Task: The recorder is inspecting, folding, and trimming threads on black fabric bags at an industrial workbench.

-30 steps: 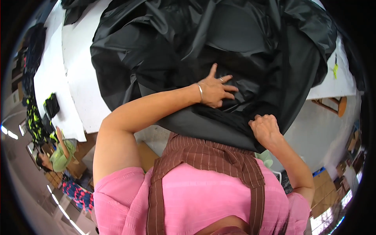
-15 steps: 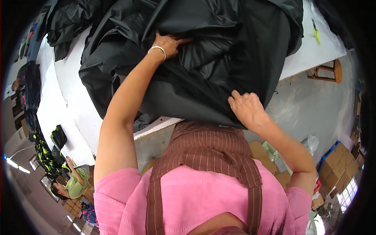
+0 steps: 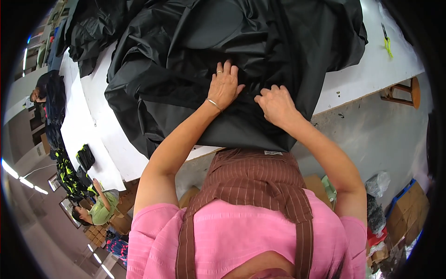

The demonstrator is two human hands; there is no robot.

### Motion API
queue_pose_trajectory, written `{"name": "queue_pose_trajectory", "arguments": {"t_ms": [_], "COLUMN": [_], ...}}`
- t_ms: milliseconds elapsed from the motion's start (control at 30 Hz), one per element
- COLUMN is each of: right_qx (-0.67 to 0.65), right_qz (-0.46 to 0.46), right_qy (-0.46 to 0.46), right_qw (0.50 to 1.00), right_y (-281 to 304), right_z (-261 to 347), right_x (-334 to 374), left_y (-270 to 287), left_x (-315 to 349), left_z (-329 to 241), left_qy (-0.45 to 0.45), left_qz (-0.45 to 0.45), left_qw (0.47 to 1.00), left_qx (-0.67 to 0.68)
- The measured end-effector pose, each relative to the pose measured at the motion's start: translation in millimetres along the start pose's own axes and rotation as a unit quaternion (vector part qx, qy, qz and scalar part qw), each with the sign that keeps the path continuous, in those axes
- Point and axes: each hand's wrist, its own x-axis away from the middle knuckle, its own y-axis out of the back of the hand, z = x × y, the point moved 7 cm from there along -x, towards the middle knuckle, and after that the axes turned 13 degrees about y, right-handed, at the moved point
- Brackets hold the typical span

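A big heap of thin, shiny black fabric (image 3: 186, 104) covers the near part of the white table, creased and folded over itself, its near edge hanging over the side by my apron. My left hand (image 3: 224, 86), with a ring and a pale bangle, lies on the cloth with its fingers stretched out. Just to its right, my right hand (image 3: 277, 104) has its fingers curled down into the same cloth, closed on a fold; its fingertips are partly hidden. A small gap separates the two hands.
Yellow-handled scissors (image 3: 388, 46) lie on the white table (image 3: 353, 81) at far right. A wooden stool (image 3: 404, 93) stands beyond its edge. Cardboard boxes (image 3: 406, 209) and plastic bags are at lower right. A co-worker in green (image 3: 102, 209) is at left, near black-and-yellow bundles (image 3: 85, 157).
My left hand has come right and nearer to me across the cloth, its fingers now stretched out. My right hand has shifted slightly left and away from me, bringing the hands close together.
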Motion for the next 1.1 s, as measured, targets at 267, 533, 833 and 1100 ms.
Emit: {"name": "queue_pose_trajectory", "arguments": {"t_ms": [267,533,833,1100], "right_qx": [-0.044,-0.051,-0.054,-0.242], "right_qz": [0.001,0.143,0.066,0.029], "right_qy": [-0.107,-0.022,-0.008,-0.179], "right_qw": [0.993,0.988,0.996,0.953], "right_y": [-8.5,-37.6,-30.4,-11.3], "right_z": [5.7,27.1,33.4,9.2], "right_x": [0.0,9.3,10.8,17.0], "left_y": [4.8,21.5,14.1,12.6], "left_x": [-8.3,5.9,-8.2,-25.2], "left_z": [7.5,0.4,8.1,65.1], "left_qy": [-0.014,-0.025,-0.077,0.134], "left_qz": [0.01,0.069,0.1,0.242], "left_qw": [0.999,0.997,0.984,0.78], "left_qx": [-0.039,0.023,0.126,0.561]}}
